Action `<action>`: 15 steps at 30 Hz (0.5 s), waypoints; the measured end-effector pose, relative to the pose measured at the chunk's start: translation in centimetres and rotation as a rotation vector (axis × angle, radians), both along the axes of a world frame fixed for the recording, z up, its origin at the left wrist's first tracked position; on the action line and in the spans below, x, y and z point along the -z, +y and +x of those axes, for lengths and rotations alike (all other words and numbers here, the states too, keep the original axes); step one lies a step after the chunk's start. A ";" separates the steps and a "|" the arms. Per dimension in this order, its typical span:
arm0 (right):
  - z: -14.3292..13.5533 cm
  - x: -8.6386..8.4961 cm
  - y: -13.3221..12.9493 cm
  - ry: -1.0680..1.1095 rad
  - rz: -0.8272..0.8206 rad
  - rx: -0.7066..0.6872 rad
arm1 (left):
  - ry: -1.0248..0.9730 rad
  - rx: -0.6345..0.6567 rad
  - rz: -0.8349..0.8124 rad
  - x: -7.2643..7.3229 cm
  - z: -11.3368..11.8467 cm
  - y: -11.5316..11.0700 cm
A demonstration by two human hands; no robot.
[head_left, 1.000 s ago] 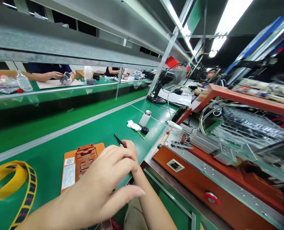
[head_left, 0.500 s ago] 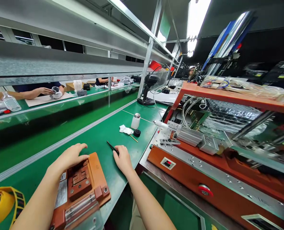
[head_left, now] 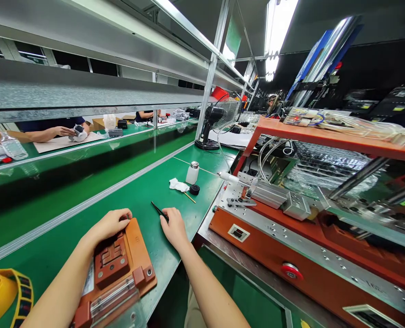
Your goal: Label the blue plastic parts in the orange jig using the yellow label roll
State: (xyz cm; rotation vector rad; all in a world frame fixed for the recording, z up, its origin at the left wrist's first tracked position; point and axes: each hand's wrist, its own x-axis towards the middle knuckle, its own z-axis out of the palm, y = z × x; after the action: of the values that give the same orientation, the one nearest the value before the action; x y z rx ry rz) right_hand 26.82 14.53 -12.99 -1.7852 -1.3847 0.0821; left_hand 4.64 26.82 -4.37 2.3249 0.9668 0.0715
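My left hand point(head_left: 112, 224) rests at the far end of an orange-brown fixture point(head_left: 136, 243), its fingers curled over the upper edge. The fixture has a dark red block with slots and a clear hinged cover at its near end. Black tweezers point(head_left: 159, 210) lie under my right hand point(head_left: 173, 225), whose fingers are closed round them on the green bench. Beyond them are a white bottle with a metal cap point(head_left: 192, 173), a crumpled white wipe point(head_left: 178, 185), a round black cap point(head_left: 194, 189) and a thin wooden stick point(head_left: 189, 197).
An orange machine point(head_left: 264, 246) with a red button stands to the right. A black fan point(head_left: 213, 123) is at the back. A yellow strip point(head_left: 0, 296) lies at the lower left. Across the bench, a person's hands hold a grey-white object point(head_left: 78, 133).
My left hand has moved slightly right and closed in against the fixture's far edge. My right hand and the tweezers stay nearly still. The red light on the machine's switch panel no longer shows.
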 end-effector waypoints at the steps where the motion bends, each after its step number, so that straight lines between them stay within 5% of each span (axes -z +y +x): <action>1: 0.0 0.0 0.0 -0.002 -0.002 -0.001 | -0.003 -0.005 -0.002 0.1 0.1 0.0; 15: 0.0 -0.1 0.0 -0.018 -0.011 0.002 | -0.035 -0.019 -0.032 0.2 0.1 0.3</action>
State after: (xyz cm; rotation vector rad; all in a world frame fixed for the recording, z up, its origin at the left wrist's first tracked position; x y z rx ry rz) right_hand 26.85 14.48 -12.91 -1.8002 -1.3982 0.0725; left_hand 4.71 27.14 -4.62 2.2781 0.9666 0.1033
